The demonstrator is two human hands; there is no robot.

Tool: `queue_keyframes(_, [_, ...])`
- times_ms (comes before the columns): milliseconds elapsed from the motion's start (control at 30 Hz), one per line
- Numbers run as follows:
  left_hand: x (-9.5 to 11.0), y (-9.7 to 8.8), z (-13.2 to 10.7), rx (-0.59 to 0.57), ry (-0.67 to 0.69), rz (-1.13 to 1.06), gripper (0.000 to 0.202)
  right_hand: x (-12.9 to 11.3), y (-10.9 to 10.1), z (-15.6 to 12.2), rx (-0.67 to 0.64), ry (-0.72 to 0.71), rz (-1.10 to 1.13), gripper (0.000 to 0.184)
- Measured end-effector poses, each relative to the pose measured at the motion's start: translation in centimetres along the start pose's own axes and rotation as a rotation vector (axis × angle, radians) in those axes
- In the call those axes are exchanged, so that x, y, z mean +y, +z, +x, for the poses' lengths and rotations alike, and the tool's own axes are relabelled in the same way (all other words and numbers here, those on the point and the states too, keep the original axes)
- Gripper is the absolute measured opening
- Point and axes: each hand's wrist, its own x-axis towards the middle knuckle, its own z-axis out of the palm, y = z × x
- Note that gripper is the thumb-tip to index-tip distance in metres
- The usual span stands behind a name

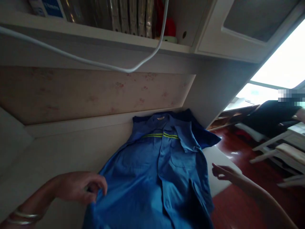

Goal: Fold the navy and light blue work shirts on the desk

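A blue button-front work shirt (145,171) with yellow-green stripes across the chest lies spread face up, its collar toward the wall. Beneath its top end shows a darker blue garment (207,136). My left hand (87,187), with bangles at the wrist, is at the shirt's lower left edge. Its thumb and fingers are curled together on the cloth, though the exact grip is partly hidden. To the right of the shirt, my right hand (222,171) hovers apart from the cloth, fingers loosely bent with a gap at the thumb.
The shirt rests on a white surface (95,149) against a floral panel (107,92). Overhead, a white cable (78,58) hangs before a shelf (95,31) holding several upright items. At right are a red-brown floor (228,206), white furniture (286,152) and a person in dark clothing (267,117).
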Motion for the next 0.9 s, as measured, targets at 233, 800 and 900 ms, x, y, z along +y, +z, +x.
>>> queue_keyframes(233, [-0.1,4.4,13.6,0.881,0.003,0.504,0.073,-5.4,8.3,6.7,0.684,-0.286,-0.475,0.088])
queue_keyframes(800, [-9.6,-1.8,6.0,0.963,-0.498,0.884,0.038,-14.2,19.5,12.2,0.481,-0.392,-0.558,0.036])
queue_keyframes(900, [-11.8,-4.9,0.0,1.025,-0.634,0.892,0.039,-18.0,25.4,12.0,0.404,-0.504,-0.391,0.037])
